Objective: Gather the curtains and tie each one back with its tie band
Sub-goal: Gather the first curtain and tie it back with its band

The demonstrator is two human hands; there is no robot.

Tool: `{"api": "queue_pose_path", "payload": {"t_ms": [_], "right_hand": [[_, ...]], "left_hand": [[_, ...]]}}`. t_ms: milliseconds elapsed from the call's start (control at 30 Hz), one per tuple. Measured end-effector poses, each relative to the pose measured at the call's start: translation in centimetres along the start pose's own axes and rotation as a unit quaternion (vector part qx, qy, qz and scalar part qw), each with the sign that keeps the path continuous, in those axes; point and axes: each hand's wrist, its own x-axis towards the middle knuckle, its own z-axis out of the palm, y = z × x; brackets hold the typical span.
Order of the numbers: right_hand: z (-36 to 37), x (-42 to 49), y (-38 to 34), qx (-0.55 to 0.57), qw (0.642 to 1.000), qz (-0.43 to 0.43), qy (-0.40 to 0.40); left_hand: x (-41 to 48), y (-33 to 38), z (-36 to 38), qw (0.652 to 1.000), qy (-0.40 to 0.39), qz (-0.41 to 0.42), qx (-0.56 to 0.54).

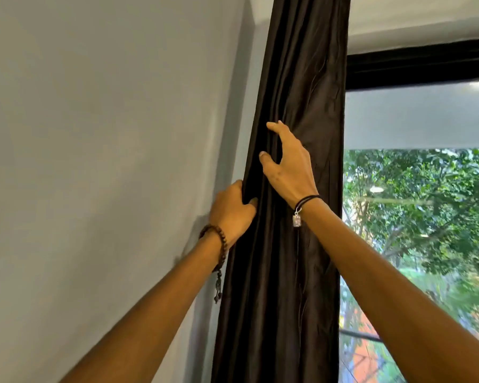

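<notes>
A dark brown curtain (299,78) hangs in a gathered, pleated column from the top of the view down past the bottom, beside the window. My left hand (231,211) grips the curtain's left edge, fingers wrapped behind the folds and thumb in front. My right hand (285,161) is higher, lying on the front of the curtain with thumb and fingers spread over the pleats, pinching nothing clearly. No tie band is visible.
A pale grey wall (108,134) fills the left side. To the right is a window (426,217) with green trees outside, a black frame bar (421,67) across its top, and a pale ceiling above.
</notes>
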Motion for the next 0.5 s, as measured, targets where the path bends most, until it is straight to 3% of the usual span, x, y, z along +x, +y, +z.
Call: {"api": "queue_pose_path", "payload": {"t_ms": [500], "right_hand": [[-0.6,-17.8,1.5,-0.080,0.995,0.022,-0.052]], "left_hand": [[-16.9,-4.8,3.0,0.994,-0.025,-0.088,-0.062]]}}
